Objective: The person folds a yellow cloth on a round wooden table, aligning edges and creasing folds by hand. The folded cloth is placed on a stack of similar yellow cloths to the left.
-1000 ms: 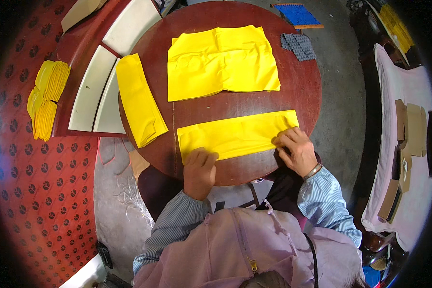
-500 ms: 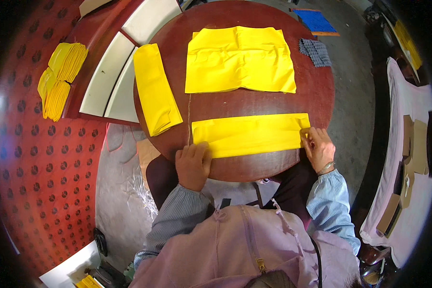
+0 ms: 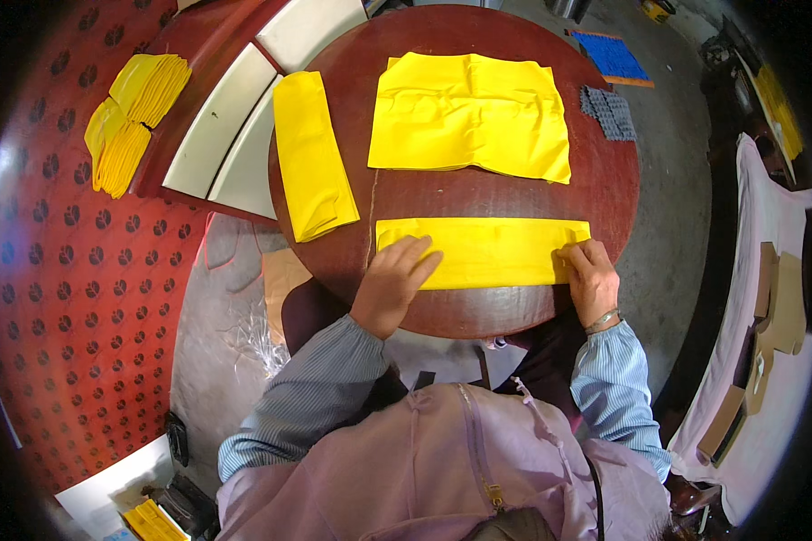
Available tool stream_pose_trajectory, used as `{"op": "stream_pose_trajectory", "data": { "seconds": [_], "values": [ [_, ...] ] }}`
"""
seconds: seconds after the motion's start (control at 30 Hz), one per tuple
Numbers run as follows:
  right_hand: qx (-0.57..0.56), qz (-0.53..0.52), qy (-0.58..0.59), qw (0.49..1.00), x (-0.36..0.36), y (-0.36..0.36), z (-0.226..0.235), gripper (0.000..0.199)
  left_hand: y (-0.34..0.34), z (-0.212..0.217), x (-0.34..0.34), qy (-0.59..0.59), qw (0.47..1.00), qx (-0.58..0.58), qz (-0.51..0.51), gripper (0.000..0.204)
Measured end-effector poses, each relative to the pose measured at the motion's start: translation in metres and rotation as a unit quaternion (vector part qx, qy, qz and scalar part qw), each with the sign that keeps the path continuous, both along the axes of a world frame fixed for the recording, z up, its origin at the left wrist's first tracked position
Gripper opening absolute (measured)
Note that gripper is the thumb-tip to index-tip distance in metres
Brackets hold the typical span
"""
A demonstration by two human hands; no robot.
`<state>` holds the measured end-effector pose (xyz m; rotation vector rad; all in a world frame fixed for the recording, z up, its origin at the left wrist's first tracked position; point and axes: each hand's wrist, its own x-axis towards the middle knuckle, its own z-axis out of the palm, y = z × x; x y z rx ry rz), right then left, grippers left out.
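The left hand lies flat, fingers spread, on the folded yellow strip. The right hand pinches the strip's far end, fingers curled together, on the worktop.

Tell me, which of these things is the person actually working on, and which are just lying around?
In hand:
- long folded yellow strip, left hand flat on it, right hand at its end
- round brown table

Lying about:
- large yellow sheet
- narrow folded yellow piece
- yellow stack on the floor
- blue mat
- grey mat
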<state>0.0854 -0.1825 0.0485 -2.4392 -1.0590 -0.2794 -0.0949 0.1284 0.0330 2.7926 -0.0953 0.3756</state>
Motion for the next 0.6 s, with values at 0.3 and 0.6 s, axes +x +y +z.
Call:
{"op": "stream_pose_trajectory", "data": {
  "seconds": [0.3, 0.6],
  "values": [
    [-0.023, 0.148, 0.058, 0.987, -0.049, 0.072, 0.014, 0.041, -0.021, -0.004, 0.014, -0.02, 0.997, -0.055, -0.05, 0.032],
    [-0.076, 0.136, 0.073, 0.985, -0.074, 0.053, 0.007, 0.044, -0.033, -0.002, -0.019, -0.036, 0.995, -0.098, 0.008, 0.025]
  ]
}}
